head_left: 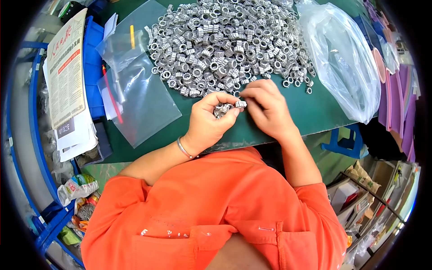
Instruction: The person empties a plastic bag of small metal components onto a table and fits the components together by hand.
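Many small silvery ribbed metal rings are heaped on the green table. My left hand is curled at the heap's front edge, closed around several metal rings. Between its thumb and index finger another ring is pinched. Just to the right, my right hand has its fingers bent, with the fingertips close to that pinched ring. Whether the right fingers hold anything is hidden.
Flat clear plastic bags lie left of the heap, with a yellow strip and a red pen. A newspaper and blue bins are farther left. A large clear bag lies right; a blue stool stands below.
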`<state>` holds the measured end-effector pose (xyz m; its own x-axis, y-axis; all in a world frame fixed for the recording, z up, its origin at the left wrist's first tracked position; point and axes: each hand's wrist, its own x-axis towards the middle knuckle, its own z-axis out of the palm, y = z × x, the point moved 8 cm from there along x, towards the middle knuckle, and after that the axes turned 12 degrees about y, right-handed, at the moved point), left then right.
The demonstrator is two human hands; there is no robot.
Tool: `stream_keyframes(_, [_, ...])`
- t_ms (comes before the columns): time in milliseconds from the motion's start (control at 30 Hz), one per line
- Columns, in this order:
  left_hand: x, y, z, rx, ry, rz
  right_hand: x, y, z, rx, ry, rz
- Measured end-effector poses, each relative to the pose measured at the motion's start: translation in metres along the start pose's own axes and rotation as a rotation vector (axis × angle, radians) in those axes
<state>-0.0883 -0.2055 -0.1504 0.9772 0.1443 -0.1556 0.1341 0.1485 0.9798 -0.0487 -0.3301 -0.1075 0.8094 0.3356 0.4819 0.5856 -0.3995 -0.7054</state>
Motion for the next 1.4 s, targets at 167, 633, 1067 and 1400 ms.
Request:
stream_keyframes(167, [0.001,-0.016,0.005,-0.389,-0.031,-0.282,-0.006,-0.007,0.009,-0.155,-0.051,-0.076])
stream_keyframes(633, [0.001,-0.019,0.008,-0.637,-0.094,-0.462,-0.017,0.0,-0.017,-0.171,0.083,0.055])
stream_keyframes(1067, [-0.001,-0.007,0.014,-0.762,-0.176,-0.432,-0.03,0.028,-0.012,0.687,0.181,0.762])
stream_keyframes(1400, [-0.009,-0.017,0.023,-0.409,-0.203,-0.386,-0.02,-0.013,-0.022,0.418,0.21,0.233])
